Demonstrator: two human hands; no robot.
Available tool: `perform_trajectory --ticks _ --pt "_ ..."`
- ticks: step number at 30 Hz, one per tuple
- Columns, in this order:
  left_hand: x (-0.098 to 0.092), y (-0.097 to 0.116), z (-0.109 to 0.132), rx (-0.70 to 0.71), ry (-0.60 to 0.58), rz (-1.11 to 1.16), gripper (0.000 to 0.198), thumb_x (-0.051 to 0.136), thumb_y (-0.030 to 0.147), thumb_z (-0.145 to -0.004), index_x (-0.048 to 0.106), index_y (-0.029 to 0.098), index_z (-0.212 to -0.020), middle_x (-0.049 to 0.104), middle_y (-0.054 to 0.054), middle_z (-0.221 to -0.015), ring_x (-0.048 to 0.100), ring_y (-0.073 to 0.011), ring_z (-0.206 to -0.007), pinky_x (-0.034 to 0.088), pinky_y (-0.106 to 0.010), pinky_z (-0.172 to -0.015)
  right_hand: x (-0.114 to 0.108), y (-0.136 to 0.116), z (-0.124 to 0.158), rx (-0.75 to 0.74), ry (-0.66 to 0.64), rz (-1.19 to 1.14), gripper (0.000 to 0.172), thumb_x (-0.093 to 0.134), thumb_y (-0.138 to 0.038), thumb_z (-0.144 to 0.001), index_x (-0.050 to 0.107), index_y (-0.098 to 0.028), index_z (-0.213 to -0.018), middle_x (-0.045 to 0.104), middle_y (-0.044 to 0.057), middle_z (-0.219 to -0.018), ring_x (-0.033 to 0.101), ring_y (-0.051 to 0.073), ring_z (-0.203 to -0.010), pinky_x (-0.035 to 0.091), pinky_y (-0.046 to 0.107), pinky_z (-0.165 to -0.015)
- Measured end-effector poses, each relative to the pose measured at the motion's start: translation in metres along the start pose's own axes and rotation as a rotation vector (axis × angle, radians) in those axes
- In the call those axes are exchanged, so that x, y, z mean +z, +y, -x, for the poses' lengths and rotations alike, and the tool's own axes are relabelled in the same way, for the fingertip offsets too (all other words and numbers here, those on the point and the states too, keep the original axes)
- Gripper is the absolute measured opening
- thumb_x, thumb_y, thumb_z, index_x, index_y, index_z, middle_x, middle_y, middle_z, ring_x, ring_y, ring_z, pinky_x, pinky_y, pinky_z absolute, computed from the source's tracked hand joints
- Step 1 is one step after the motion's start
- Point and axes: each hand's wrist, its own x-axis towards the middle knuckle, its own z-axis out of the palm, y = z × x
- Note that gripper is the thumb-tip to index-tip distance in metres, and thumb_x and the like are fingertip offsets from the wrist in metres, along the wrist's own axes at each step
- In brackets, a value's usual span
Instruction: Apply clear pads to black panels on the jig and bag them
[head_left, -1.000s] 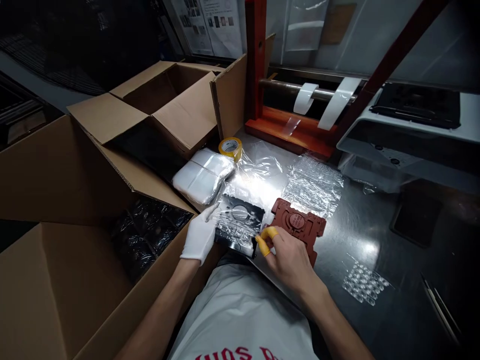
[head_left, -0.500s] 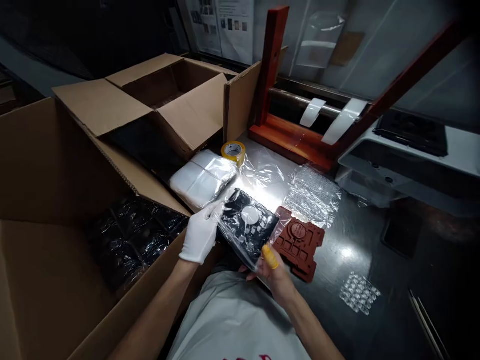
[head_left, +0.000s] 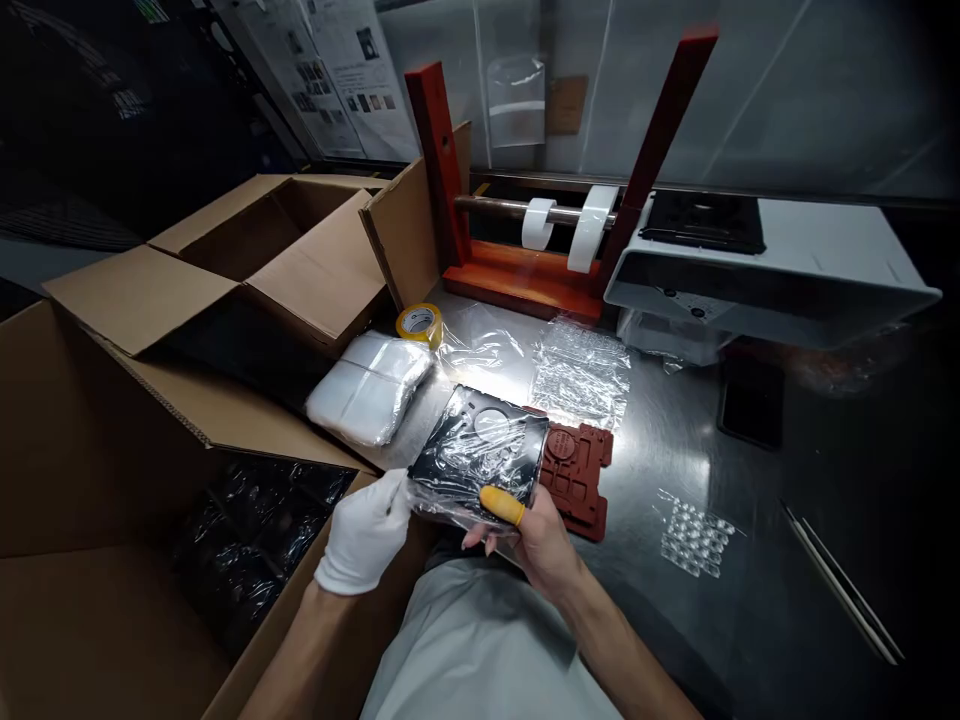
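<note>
The gloved left hand (head_left: pixel 364 535) is pinching the plastic film (head_left: pixel 435 505) wrapped around the black plate (head_left: pixel 480 445), while the right hand (head_left: pixel 540 540) is clamping the plate's lower edge at centre frame, just above the red jig (head_left: pixel 581 490).

On the worktop (head_left: pixel 720 470), a plastic-wrapped plate (head_left: pixel 480 445) sits between the left hand (head_left: pixel 364 535) and right hand (head_left: pixel 536 540), held above a moulded jig (head_left: pixel 577 480) that lies at four o'clock from it, partly beneath its edge. Bubble wrap (head_left: pixel 581 365) lies at two o'clock, a tape roll (head_left: pixel 418 323) at eleven, and a bagged stack (head_left: pixel 367 388) at ten. A roller stand (head_left: pixel 525 280) stands behind at twelve, and an open carton (head_left: pixel 97 480) is at eight.
</note>
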Motion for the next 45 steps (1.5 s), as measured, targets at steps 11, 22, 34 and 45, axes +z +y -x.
perform_trajectory --ticks 11,22,34,45 --pt "-0.005 0.05 -0.002 -0.515 -0.263 1.016 0.057 0.051 0.052 -0.094 0.055 0.016 -0.138 0.064 -0.016 -0.132 0.064 -0.0278 -0.118 0.052 -0.04 -0.1 -0.032 -0.036 0.04 0.226 -0.392 0.319 0.025 0.079 -0.029 -0.077 0.073 -0.018 -0.098 0.069 0.001 -0.076 0.063 0.016 -0.067 0.051 0.026 -0.057" --pt "-0.023 0.091 0.002 -0.519 0.058 0.788 0.043 0.055 0.054 -0.095 0.069 0.016 -0.109 0.07 -0.003 -0.099 0.062 -0.0215 -0.1 0.048 -0.029 -0.088 -0.05 0.027 0.051 0.335 -0.238 0.309 0.041 0.078 -0.047 -0.08 0.068 -0.016 -0.103 0.065 0.002 -0.076 0.057 0.01 -0.054 0.041 0.02 -0.045" --pt "-0.043 0.06 0.016 -0.471 -0.015 0.723 0.036 0.048 0.052 -0.099 0.061 0.019 -0.104 0.068 -0.004 -0.101 0.063 -0.02 -0.094 0.05 -0.03 -0.083 -0.058 0.009 0.042 -0.021 -0.087 0.511 0.059 0.077 -0.029 -0.086 0.054 -0.033 -0.14 0.06 0.003 -0.112 0.059 0.016 -0.092 0.055 0.032 -0.086" --pt "-0.082 -0.059 0.079 -0.503 -0.413 1.35 0.033 0.075 0.038 -0.084 0.073 0.014 -0.106 0.074 -0.008 -0.103 0.069 -0.0262 -0.098 0.052 -0.039 -0.095 0.004 0.042 0.01 0.094 -0.35 0.707 0.055 0.073 -0.037 -0.087 0.056 -0.032 -0.139 0.071 0.007 -0.101 0.066 0.021 -0.075 0.057 0.031 -0.062"
